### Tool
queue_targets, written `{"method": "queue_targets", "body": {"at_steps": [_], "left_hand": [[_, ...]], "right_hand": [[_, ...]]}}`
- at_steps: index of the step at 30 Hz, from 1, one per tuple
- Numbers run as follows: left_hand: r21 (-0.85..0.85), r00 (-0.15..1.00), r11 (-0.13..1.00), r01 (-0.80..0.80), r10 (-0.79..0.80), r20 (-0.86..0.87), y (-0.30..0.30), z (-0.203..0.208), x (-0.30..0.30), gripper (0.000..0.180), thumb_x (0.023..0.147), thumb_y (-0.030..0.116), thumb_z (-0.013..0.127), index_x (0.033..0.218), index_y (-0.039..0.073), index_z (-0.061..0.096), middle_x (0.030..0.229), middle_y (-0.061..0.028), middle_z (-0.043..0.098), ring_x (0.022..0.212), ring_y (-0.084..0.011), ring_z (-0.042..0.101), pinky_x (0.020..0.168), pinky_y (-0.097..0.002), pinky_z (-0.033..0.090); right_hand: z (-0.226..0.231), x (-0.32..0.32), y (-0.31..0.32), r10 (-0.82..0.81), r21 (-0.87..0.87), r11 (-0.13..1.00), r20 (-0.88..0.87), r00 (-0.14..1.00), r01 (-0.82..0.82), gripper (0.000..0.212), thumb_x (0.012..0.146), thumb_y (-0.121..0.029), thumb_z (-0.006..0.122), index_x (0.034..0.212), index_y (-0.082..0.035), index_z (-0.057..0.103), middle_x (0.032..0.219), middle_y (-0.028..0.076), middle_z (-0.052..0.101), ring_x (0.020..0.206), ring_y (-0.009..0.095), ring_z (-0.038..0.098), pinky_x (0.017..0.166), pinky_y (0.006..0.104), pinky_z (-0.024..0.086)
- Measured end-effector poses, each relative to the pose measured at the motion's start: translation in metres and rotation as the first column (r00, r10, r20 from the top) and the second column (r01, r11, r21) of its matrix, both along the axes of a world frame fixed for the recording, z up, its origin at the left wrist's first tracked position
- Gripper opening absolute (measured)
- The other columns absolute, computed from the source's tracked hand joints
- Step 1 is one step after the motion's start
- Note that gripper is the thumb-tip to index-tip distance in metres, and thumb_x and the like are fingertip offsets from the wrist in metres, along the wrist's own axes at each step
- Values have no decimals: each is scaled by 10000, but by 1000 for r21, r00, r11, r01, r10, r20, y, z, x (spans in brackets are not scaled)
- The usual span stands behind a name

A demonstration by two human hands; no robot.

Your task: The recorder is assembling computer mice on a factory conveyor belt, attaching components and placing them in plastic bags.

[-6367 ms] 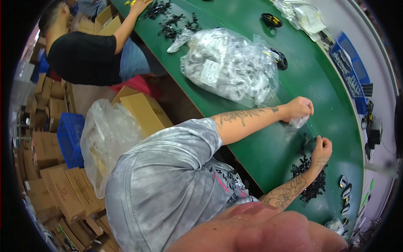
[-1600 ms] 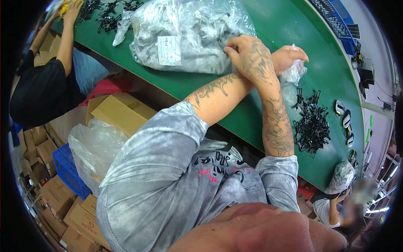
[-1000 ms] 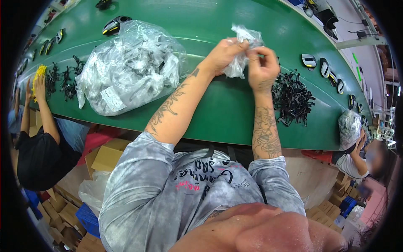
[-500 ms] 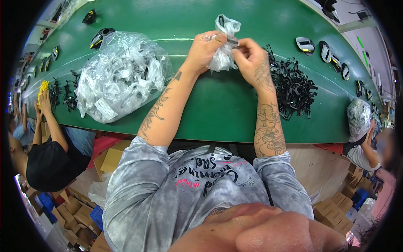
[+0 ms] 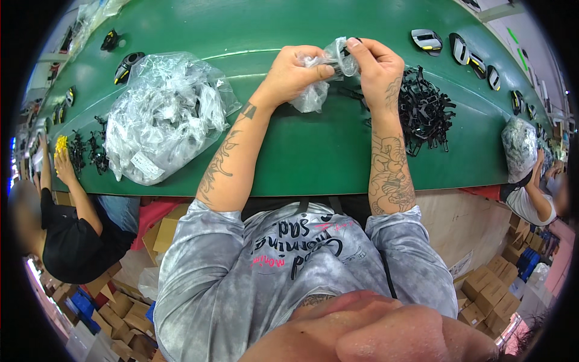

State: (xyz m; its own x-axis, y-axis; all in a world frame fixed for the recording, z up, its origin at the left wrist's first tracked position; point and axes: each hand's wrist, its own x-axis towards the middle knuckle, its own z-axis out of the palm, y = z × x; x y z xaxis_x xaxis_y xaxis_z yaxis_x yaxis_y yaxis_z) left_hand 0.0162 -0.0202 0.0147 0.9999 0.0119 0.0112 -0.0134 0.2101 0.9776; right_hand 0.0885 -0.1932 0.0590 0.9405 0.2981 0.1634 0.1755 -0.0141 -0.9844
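Observation:
A small clear plastic bag is held above the green table, between my two hands. My left hand is closed around the bag's middle, the thumb pressed along it, and crumpled plastic hangs out below the fingers. Thumb and fingers of my right hand pinch a small black plastic part at the bag's upper end, partly hidden by the fingers. To the left lies a large clear bag stuffed with crumpled small bags. Beside my right wrist is a heap of black plastic parts.
Grey-and-black moulded pieces stand along the far right of the green table. Others lie at the far left. A co-worker sits at left with a hand on yellow pieces; another sits at right by a filled bag.
My right hand has moved up and slightly right to the bag's upper end, where it now pinches the black part. The bag has tilted to the right. My left hand keeps its hold.

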Motion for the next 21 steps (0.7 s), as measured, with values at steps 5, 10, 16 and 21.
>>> {"method": "queue_targets", "body": {"at_steps": [5, 10, 16, 21], "left_hand": [[-156, 997, 987, -31, 41, 58, -17, -5, 7, 231, 899, 108, 792, 1075, 3, 685, 897, -5, 685, 753, -52, 592, 666, -233, 490], [-271, 995, 960, -71, 87, 46, -3, -5, 9, 237, 933, 85, 727, 1140, 1, 648, 953, -31, 702, 767, -72, 629, 665, -238, 511], [-295, 985, 945, -138, 163, 62, 1, -11, 8, 212, 1012, 210, 658, 1039, 2, 685, 853, -6, 682, 707, -71, 609, 635, -244, 508], [-372, 978, 913, -170, 201, 46, -18, -13, 11, 242, 1023, 221, 648, 1009, -16, 695, 866, -20, 696, 732, -86, 630, 655, -251, 519]], "right_hand": [[-20, 2, 10, -58, 307, 946, -163, 985, 106, 214, 929, -160, 753, 905, 51, 774, 763, 16, 695, 685, 53, 558, 631, 224, 445], [-12, -2, 8, -27, 530, 827, -293, 956, 186, 208, 945, -164, 751, 1000, 36, 759, 773, -8, 657, 686, 56, 524, 635, 221, 418], [-13, -7, 16, 157, 213, 972, -250, 955, -104, 122, 928, -74, 741, 848, -11, 674, 726, -2, 604, 650, 72, 494, 622, 243, 421], [-17, 7, 2, 127, 589, 808, -178, 976, 2, 151, 897, -26, 716, 786, -37, 615, 692, 3, 578, 628, 88, 491, 615, 253, 412]]}}
